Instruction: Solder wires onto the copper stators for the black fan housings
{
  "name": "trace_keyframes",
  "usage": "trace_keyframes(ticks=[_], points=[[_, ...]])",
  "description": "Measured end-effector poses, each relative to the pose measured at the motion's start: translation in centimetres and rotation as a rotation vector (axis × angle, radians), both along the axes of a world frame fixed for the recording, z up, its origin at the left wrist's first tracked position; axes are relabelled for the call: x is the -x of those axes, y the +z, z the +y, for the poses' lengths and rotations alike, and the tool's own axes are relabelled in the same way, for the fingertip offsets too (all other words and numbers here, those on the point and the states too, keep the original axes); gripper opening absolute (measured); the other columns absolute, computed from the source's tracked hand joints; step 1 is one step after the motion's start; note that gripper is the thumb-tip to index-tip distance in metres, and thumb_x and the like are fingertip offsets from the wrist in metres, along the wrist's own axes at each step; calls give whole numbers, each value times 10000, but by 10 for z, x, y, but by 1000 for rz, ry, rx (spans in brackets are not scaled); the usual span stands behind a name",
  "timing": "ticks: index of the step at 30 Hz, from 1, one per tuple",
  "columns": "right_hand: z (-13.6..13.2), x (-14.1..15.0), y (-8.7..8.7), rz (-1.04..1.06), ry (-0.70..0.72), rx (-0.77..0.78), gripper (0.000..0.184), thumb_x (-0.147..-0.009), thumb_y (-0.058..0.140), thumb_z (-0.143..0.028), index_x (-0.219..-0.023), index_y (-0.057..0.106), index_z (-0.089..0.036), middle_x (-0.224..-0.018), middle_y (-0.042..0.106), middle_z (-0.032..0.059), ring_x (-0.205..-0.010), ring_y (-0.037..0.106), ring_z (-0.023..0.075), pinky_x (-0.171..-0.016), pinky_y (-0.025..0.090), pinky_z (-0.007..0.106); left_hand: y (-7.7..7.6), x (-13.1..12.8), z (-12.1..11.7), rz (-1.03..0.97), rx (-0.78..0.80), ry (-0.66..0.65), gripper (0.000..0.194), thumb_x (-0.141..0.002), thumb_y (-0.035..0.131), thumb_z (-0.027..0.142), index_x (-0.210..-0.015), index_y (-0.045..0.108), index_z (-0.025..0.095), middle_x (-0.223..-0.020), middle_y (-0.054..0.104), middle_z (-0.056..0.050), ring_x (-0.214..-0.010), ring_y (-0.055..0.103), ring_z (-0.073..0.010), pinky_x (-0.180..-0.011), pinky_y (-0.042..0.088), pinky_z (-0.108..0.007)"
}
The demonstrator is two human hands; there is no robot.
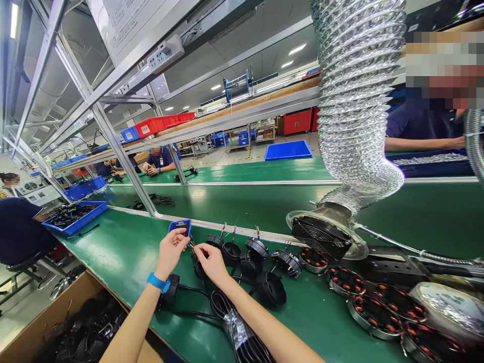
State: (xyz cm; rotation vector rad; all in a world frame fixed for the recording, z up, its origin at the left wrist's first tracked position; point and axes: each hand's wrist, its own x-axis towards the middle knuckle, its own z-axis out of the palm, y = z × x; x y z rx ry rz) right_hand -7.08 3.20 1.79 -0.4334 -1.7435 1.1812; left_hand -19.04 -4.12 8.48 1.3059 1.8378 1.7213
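Note:
My left hand (172, 251), with a blue band on the wrist, is closed in a pinch at thin coloured wires (192, 245). From the other side, the thumb and fingers of my right hand (212, 263) pinch the same wires. Their far ends are too small to make out. A black round housing (197, 267) sits partly hidden behind my right hand. Right behind my fingers stands a small blue bin (180, 222) with small dark parts. Below my left hand lies another black part (172, 290) with a thick cable, beside a bundled black cable (242, 330).
Several black round housings (271, 290) with wires stand right of my hands. Farther right are several stators with red windings (346, 281) and a fan (321, 237) under a silver duct (355, 101). A cardboard box (71, 307) stands lower left; co-workers sit around.

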Motion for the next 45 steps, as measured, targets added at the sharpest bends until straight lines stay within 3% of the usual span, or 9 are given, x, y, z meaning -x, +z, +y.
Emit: trace_keyframes(ticks=[13, 20, 24, 38, 45], points=[[-2, -4, 5, -65, -18, -87, 250, -892, 524, -300, -782, 723, -196, -805, 738, 45, -728, 630, 202, -716, 417, 299, -6, -10, -2, 340, 60, 57, 254, -799, 658, 314, -1024, 669, 197, -658, 595, 27, -601, 523, -128, -621, 429, -246], [-3, -4, 5, -68, -20, -96, 238, -898, 539, -287, -788, 732, -200, -826, 745, 46, -760, 650, 201, -727, 437, 295, -5, -7, 2, 42, 28, -4, 401, -744, 709, 414, -1038, 658, 146, -636, 574, 24, -594, 519, -122, -589, 415, -237], [-3, -5, 5, -78, -18, -101, 222, -892, 547, -269, -784, 732, -209, -833, 746, 41, -757, 642, 200, -729, 431, 297, -3, -5, 3, -19, 25, 20, 446, -722, 727, 435, -1041, 656, 132, -605, 553, 39, -543, 480, -102, -541, 378, -225], [-4, -6, 7, -91, -9, -106, 209, -892, 555, -248, -783, 727, -206, -830, 743, 34, -752, 632, 196, -729, 408, 294, -2, -4, 4, -8, -24, 51, 448, -718, 731, 449, -1033, 641, 143, -640, 564, 31, -585, 504, -116, -575, 387, -236], [-4, -5, 6, -90, -16, -108, 191, -886, 564, -233, -794, 729, -202, -828, 743, 32, -758, 634, 188, -727, 405, 283, -7, -2, 5, 102, -3, 8, 368, -758, 702, 390, -1023, 649, 141, -636, 532, 39, -606, 483, -110, -596, 403, -227]])
